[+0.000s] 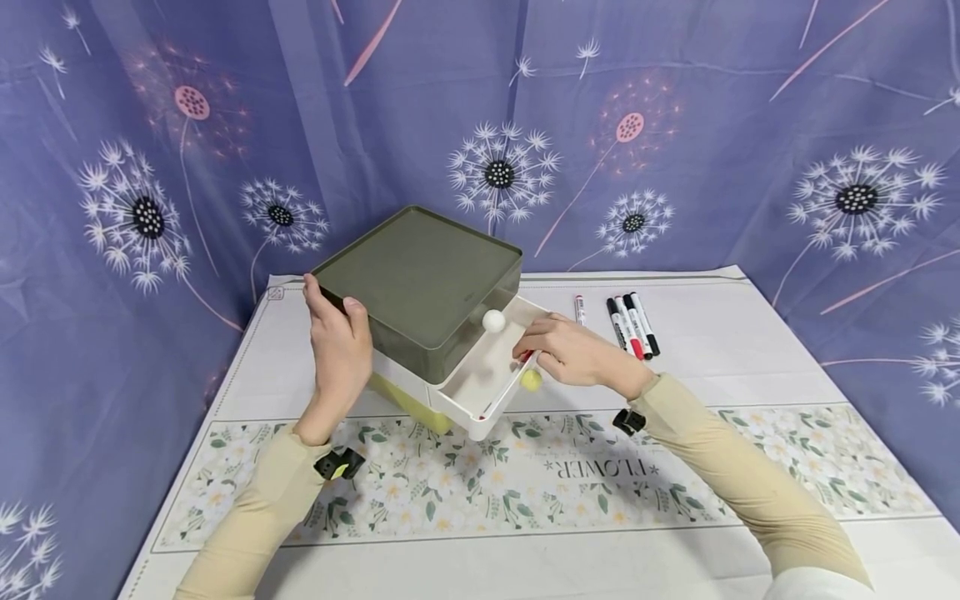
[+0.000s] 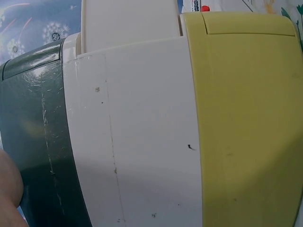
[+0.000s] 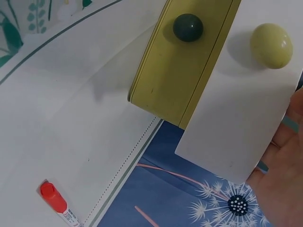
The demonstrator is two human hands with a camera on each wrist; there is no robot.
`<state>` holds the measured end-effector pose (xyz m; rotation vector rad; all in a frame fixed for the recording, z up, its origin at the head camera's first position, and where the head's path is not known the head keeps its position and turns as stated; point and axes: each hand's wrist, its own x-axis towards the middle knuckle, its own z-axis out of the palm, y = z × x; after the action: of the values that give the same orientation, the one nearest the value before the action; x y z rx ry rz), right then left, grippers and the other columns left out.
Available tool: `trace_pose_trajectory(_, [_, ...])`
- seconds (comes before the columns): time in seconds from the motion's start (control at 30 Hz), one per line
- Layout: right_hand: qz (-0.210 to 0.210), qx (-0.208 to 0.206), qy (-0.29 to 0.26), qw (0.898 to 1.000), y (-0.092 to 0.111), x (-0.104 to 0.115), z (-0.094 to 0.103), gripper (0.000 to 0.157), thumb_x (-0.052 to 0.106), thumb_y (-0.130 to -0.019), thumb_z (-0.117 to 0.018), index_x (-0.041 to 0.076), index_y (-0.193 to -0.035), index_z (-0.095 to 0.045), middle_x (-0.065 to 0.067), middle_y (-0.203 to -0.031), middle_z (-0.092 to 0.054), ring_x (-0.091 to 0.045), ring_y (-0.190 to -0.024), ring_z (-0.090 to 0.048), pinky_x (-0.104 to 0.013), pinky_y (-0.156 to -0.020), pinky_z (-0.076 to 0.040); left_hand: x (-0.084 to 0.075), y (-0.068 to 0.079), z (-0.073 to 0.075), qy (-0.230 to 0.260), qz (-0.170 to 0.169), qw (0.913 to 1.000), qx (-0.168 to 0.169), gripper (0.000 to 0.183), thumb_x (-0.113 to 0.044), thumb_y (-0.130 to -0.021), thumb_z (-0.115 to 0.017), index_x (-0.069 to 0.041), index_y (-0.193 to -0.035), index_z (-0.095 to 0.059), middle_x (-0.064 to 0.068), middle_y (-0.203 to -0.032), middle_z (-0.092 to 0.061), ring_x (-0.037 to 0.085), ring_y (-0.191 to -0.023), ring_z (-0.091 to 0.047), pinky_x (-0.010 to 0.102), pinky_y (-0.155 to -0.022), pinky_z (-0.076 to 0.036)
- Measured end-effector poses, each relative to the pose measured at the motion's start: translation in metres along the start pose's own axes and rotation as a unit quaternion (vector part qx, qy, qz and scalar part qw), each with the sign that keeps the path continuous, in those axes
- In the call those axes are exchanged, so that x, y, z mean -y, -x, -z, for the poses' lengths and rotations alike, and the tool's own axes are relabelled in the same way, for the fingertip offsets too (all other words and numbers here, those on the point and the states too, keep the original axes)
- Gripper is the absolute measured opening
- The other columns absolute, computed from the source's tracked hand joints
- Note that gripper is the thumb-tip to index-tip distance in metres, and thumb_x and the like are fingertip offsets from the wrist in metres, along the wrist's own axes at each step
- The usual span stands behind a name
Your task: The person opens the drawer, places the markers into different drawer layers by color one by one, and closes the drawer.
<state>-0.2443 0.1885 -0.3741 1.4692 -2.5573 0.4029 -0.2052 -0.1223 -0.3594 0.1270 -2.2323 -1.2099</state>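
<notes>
A small drawer unit stands on the table, with a dark green top tier point(image 1: 423, 275), a white middle tier point(image 2: 137, 123) and a yellow bottom tier point(image 2: 246, 118). Its white drawer point(image 1: 480, 367) is pulled out and has a yellow knob point(image 3: 272, 46). My left hand point(image 1: 337, 346) rests against the side of the green tier, fingers fairly straight and thumb near the top rim. Over the drawer's front edge, my right hand point(image 1: 566, 348) reaches in with curled fingers, pinching a red marker point(image 1: 527, 356) that the fingers mostly hide.
To the right lie several whiteboard markers point(image 1: 633, 323) side by side, with a single red-capped marker point(image 1: 580, 309) near them. A white knob point(image 1: 493, 321) juts from the green tier, a dark green knob point(image 3: 188, 27) from the yellow one. A patterned curtain point(image 1: 637, 100) hangs behind the table.
</notes>
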Motion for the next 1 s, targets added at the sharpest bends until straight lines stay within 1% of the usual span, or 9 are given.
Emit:
trace_pose_trajectory(0.2, [0.005,-0.024,-0.039,0.999,0.002,-0.003,0.001,0.037,0.003,-0.075,-0.041,0.012,-0.097,-0.068,0.000,-0.095,-0.064,-0.014,-0.091,-0.057,-0.032,-0.085,-0.043,0.000,0.001,0.000,0.000,0.001,1.0000,0.004,0.063,-0.031,-0.096,-0.027,0.001,-0.146,-0.004,0.024,-0.151,-0.009,0.038,-0.134,-0.026,0.046,-0.108,-0.026])
trace_pose_trajectory(0.43, [-0.007,-0.052,-0.095,0.994,0.007,-0.007,0.003,0.038,-0.003,-0.076,-0.039,0.009,-0.100,-0.067,-0.002,-0.098,-0.065,-0.015,-0.095,-0.059,-0.033,-0.086,-0.045,0.000,0.001,0.000,0.001,-0.001,1.0000,0.002,0.063,-0.031,-0.096,-0.027,0.001,-0.146,-0.005,0.024,-0.151,-0.009,0.037,-0.134,-0.026,0.046,-0.108,-0.026])
trace_pose_trajectory(0.53, [-0.009,-0.066,-0.095,0.993,0.008,-0.008,0.004,0.037,-0.002,-0.077,-0.039,0.010,-0.099,-0.067,-0.001,-0.098,-0.065,-0.014,-0.094,-0.059,-0.032,-0.085,-0.045,-0.001,0.001,0.000,0.001,-0.002,1.0000,0.002,0.064,-0.032,-0.096,-0.028,0.000,-0.146,-0.004,0.024,-0.151,-0.009,0.037,-0.134,-0.026,0.046,-0.108,-0.026])
trace_pose_trajectory(0.63, [-0.004,-0.090,-0.091,0.992,0.008,-0.010,0.006,0.036,-0.002,-0.079,-0.039,0.011,-0.098,-0.067,-0.001,-0.096,-0.065,-0.014,-0.090,-0.058,-0.031,-0.079,-0.046,-0.001,0.001,0.000,0.002,-0.003,1.0000,0.001,0.064,-0.032,-0.096,-0.028,0.000,-0.146,-0.004,0.024,-0.151,-0.009,0.037,-0.134,-0.026,0.046,-0.108,-0.026])
trace_pose_trajectory(0.8, [0.000,-0.159,-0.074,0.985,0.007,-0.012,0.010,0.033,-0.001,-0.081,-0.039,0.009,-0.093,-0.068,-0.001,-0.088,-0.065,-0.012,-0.079,-0.056,-0.027,-0.067,-0.043,0.000,0.000,0.000,0.000,-0.005,1.0000,0.000,0.064,-0.032,-0.096,-0.027,0.001,-0.146,-0.004,0.024,-0.151,-0.008,0.036,-0.135,-0.025,0.046,-0.108,-0.026])
trace_pose_trajectory(0.9, [-0.011,-0.201,-0.052,0.978,0.007,-0.014,0.010,0.031,-0.002,-0.081,-0.040,0.008,-0.087,-0.068,-0.002,-0.080,-0.064,-0.010,-0.071,-0.052,-0.024,-0.061,-0.040,0.000,0.001,0.000,0.001,-0.005,1.0000,0.001,0.064,-0.032,-0.096,-0.027,0.001,-0.146,-0.004,0.024,-0.151,-0.008,0.036,-0.136,-0.023,0.046,-0.108,-0.025])
trace_pose_trajectory(1.0, [-0.029,-0.225,-0.028,0.974,0.008,-0.016,0.008,0.029,-0.003,-0.081,-0.041,0.009,-0.081,-0.067,-0.001,-0.073,-0.061,-0.007,-0.066,-0.047,-0.022,-0.058,-0.036,0.000,0.001,0.000,0.001,-0.007,1.0000,-0.002,0.064,-0.032,-0.096,-0.027,0.001,-0.146,-0.004,0.024,-0.151,-0.009,0.036,-0.136,-0.024,0.045,-0.108,-0.025])
